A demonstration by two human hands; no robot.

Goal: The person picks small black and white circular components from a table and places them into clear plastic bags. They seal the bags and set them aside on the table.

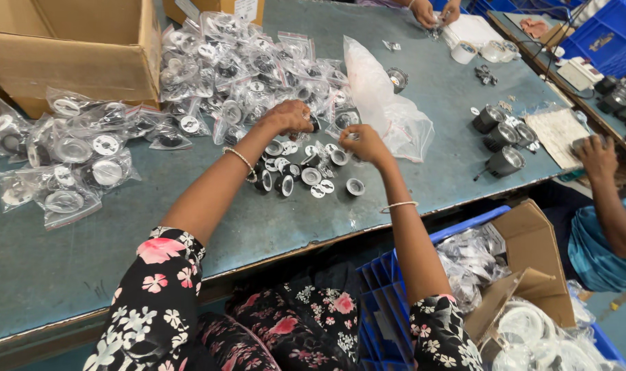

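On the desk (pixel 65 275), mid-scene | small round fittings (pixel 306 172) are being sorted | left hand (pixel 289 117) is being closed on a dark fitting (pixel 315 124) | right hand (pixel 364 143) is being pinched narrow, contents cannot be told | clear bag (pixel 388 110) is lying just right.

Big brown cardboard box (pixel 72 48) sits upper left, with a second one (pixel 213 8) just peeking in at the top edge. Heaps of little clear bags (pixel 230 75) cover the upper middle and left (pixel 65 154). One larger empty clear bag (pixel 385 103) lies centre-right. Open carton (pixel 532 254) at lower right, stuffed with bags.
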